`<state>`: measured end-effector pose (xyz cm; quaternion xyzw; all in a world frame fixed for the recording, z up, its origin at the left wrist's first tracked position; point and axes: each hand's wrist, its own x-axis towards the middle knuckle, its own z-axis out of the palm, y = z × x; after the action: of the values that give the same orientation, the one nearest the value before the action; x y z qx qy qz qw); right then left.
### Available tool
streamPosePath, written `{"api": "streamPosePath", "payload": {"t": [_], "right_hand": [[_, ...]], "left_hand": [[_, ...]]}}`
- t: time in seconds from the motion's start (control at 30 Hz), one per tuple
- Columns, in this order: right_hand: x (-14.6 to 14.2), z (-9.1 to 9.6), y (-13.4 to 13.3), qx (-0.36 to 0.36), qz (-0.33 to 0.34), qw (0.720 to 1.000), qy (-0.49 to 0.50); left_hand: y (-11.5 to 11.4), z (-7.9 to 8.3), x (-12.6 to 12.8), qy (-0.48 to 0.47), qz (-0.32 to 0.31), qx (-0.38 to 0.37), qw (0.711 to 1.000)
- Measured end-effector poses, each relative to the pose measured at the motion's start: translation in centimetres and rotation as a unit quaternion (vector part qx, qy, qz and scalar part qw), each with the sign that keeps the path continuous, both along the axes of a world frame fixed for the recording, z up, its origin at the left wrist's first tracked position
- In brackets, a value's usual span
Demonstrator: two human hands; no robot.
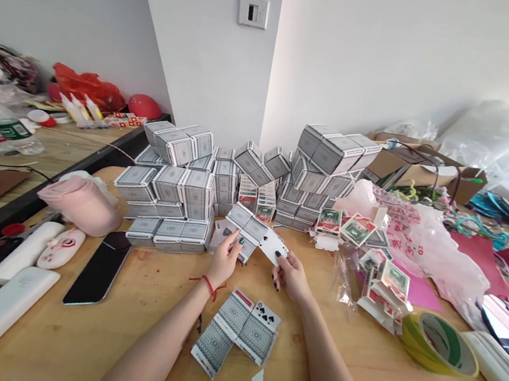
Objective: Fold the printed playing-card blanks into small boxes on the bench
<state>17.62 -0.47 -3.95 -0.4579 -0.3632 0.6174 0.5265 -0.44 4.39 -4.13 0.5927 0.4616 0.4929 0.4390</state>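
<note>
My left hand (226,257) is closed on a block of folded playing cards (246,224) with grey patterned backs. In my right hand (291,274), thumb and fingers pinch the end of a playing card (274,244), its white spade face showing; its other end meets the block. Another face-up card (223,235) shows partly behind my left hand. Nearer me lie joined card pieces (230,325), with a ten of spades (266,314) at their upper right. Stacks of grey card blocks (174,195) stand beyond my hands on the left, and more stacks (324,162) rise on the right.
A black phone (98,270), a white power bank (7,320) and a pink rolled cloth (81,202) lie left. On the right are opened card boxes (385,289), a yellow-green tape roll (441,343) and a crumpled plastic bag (421,237). A white paper scrap (258,377) lies in front.
</note>
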Motion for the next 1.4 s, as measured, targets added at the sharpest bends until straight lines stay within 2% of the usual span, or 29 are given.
{"api": "streamPosePath", "payload": {"t": [0.13, 0.27, 0.4, 0.53, 0.73, 0.87, 1.0, 1.13, 1.2, 1.27, 1.4], "right_hand": [[-0.5, 0.2, 0.0, -0.01, -0.054, 0.998, -0.013], [-0.6, 0.2, 0.1, 0.022, -0.085, 0.996, -0.028], [-0.2, -0.2, 0.1, 0.043, -0.113, 0.989, -0.087], [0.1, -0.4, 0.2, 0.033, -0.107, 0.988, -0.105], [0.2, -0.3, 0.1, 0.044, -0.097, 0.989, -0.104], [0.1, -0.1, 0.0, 0.054, -0.093, 0.989, -0.099], [0.2, -0.1, 0.0, 0.047, -0.1, 0.99, -0.091], [0.4, -0.1, -0.1, 0.015, -0.064, 0.995, -0.074], [0.4, 0.1, -0.2, 0.014, -0.038, 0.996, -0.073], [0.3, 0.4, -0.3, 0.02, -0.005, 0.997, -0.079], [0.1, 0.7, -0.4, 0.034, 0.027, 0.995, -0.093]], "left_hand": [[0.1, 0.0, -0.1, -0.001, -0.013, -0.002, 1.0], [0.1, -0.2, 0.0, -0.011, -0.011, -0.003, 1.0], [0.0, -0.3, 0.1, -0.008, -0.004, 0.001, 1.0], [-0.2, 0.0, 0.1, -0.016, -0.012, 0.008, 1.0], [-0.7, 0.3, 0.1, 0.009, -0.078, 0.002, 0.997], [-0.8, 0.2, 0.2, 0.004, -0.081, -0.008, 0.997], [-0.6, 0.3, 0.0, -0.03, -0.082, -0.035, 0.996], [-0.2, 0.7, -0.7, -0.113, -0.133, -0.105, 0.979], [0.1, 0.9, -1.0, -0.196, -0.124, -0.119, 0.965], [0.4, 1.1, -1.2, -0.261, -0.08, -0.103, 0.956], [0.7, 1.2, -1.3, -0.233, -0.014, -0.07, 0.97]]}}
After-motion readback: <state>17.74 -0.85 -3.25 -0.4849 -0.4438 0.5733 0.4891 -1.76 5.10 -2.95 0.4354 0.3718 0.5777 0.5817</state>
